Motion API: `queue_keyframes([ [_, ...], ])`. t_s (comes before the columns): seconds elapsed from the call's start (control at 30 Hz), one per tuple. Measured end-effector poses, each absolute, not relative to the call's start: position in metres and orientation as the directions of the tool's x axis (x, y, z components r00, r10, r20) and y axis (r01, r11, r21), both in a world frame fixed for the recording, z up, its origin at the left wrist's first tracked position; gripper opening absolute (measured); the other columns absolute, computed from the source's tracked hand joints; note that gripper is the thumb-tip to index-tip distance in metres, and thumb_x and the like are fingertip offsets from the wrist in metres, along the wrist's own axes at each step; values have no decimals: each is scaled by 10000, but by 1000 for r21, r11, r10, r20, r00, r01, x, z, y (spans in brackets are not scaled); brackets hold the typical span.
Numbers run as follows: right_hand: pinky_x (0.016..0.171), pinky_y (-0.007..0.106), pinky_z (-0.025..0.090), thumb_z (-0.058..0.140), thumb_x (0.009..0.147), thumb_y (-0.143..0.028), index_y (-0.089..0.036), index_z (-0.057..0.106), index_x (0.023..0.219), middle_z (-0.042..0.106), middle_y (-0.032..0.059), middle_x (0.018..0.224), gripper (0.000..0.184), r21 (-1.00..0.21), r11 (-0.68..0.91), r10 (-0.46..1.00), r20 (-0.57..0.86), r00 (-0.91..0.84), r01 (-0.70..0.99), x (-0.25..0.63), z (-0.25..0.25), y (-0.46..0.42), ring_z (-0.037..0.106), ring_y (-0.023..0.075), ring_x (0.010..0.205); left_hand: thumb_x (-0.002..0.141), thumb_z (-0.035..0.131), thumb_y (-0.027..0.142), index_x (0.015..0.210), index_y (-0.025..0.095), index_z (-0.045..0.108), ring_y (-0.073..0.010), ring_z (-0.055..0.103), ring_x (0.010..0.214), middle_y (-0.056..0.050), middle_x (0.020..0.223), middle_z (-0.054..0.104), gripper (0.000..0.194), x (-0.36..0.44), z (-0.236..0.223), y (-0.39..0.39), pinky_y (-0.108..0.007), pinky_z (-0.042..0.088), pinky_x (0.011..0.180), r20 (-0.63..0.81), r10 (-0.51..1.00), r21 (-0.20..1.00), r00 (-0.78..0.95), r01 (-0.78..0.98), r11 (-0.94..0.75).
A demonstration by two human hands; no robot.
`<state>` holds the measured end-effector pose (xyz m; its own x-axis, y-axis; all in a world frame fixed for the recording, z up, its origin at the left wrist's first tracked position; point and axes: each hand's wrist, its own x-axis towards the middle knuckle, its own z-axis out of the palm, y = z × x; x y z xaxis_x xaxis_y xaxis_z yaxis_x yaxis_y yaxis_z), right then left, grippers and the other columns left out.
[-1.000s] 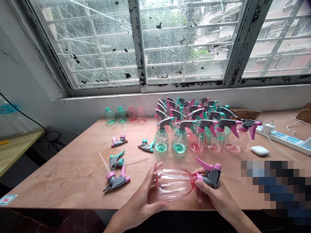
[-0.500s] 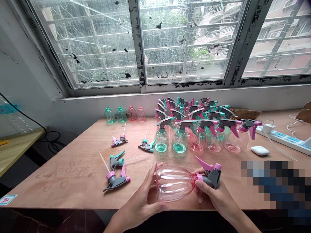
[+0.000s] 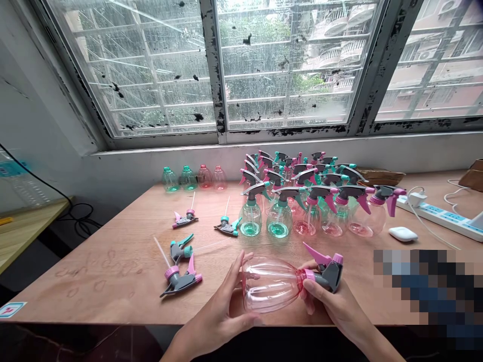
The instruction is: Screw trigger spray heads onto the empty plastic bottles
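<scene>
A clear pink spray bottle [image 3: 271,286] lies sideways in the air above the table's front edge, its base to the left. Round its base end my left hand [image 3: 226,304] is curved, the fingers partly hidden behind the plastic and the thumb beneath. My right hand [image 3: 332,301] grips the pink collar at the neck between thumb and fingers. The grey and pink trigger head [image 3: 331,272] sits on the neck, pointing right. Left of my hands lie loose trigger heads: a grey and pink one [image 3: 181,280] close by, and a teal one [image 3: 181,250] just behind it.
Rows of assembled spray bottles [image 3: 279,221] stand beyond my hands. Several bottles without heads [image 3: 187,178] line the back left. Two more trigger heads [image 3: 184,219] lie mid-table. A power strip [image 3: 445,216], a white oval object [image 3: 403,234] and cables are on the right.
</scene>
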<state>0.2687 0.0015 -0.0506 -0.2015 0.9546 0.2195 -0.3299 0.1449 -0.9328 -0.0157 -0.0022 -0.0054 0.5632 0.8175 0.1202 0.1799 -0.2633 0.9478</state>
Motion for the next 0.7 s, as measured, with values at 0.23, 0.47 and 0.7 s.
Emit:
queue_keyframes([
  [0.23, 519, 248, 506, 750, 990, -439, -194, 570, 1093, 708, 37, 721, 321, -932, 148, 954, 223, -200, -330, 268, -49, 1, 624, 172, 523, 894, 727, 249, 1589, 398, 15, -311, 360, 1474, -60, 1706, 101, 1006, -17, -3, -1, -476, 308, 1228, 81, 820, 955, 566, 192, -227],
  [0.47, 513, 257, 507, 756, 984, -446, -188, 582, 1098, 703, 42, 719, 331, -931, 147, 954, 222, -200, -335, 268, -50, 2, 626, 178, 521, 954, 640, 230, 1578, 435, -13, -285, 410, 1440, -65, 1695, 142, 926, -16, -10, 2, -439, 381, 1184, 123, 798, 945, 589, 177, -277],
  [0.7, 520, 257, 509, 761, 986, -433, -184, 583, 1100, 709, 39, 721, 326, -930, 140, 955, 217, -201, -339, 268, -50, 1, 629, 176, 527, 885, 747, 257, 1574, 452, 17, -279, 331, 1479, -11, 1699, 123, 1022, -16, -5, -1, -409, 361, 1195, 111, 819, 953, 563, 174, -249],
])
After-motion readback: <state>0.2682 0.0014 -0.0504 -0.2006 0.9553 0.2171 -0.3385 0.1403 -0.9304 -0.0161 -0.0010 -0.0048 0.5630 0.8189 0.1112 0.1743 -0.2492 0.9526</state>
